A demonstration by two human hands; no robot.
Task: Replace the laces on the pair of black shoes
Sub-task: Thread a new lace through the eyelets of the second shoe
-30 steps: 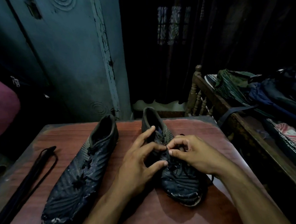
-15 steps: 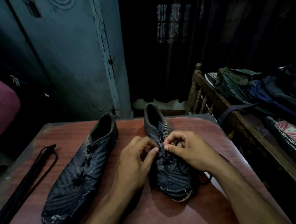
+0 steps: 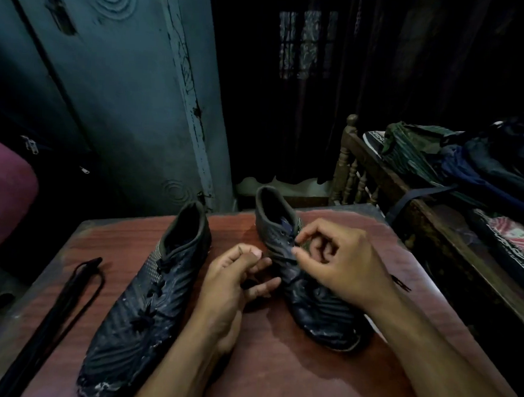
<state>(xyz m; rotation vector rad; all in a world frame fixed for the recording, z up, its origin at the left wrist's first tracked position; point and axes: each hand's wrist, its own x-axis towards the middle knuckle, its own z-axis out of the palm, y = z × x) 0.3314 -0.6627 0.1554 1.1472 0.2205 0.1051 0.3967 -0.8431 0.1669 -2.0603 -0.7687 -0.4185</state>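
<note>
Your right hand (image 3: pixel 346 265) pinches the lace at the eyelets of the right black scuffed shoe (image 3: pixel 306 284) on the reddish wooden desk (image 3: pixel 278 378); your left hand (image 3: pixel 230 283) pinches beside it, what it holds unclear. The left black shoe (image 3: pixel 149 306) lies alongside, and a loose black lace (image 3: pixel 57 309) lies at the desk's left edge

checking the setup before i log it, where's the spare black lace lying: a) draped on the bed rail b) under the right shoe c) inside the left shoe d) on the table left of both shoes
d, the loose black lace lies stretched along the wooden table, to the left of the left shoe, apart from it, while both hands work at the right shoe.
</note>
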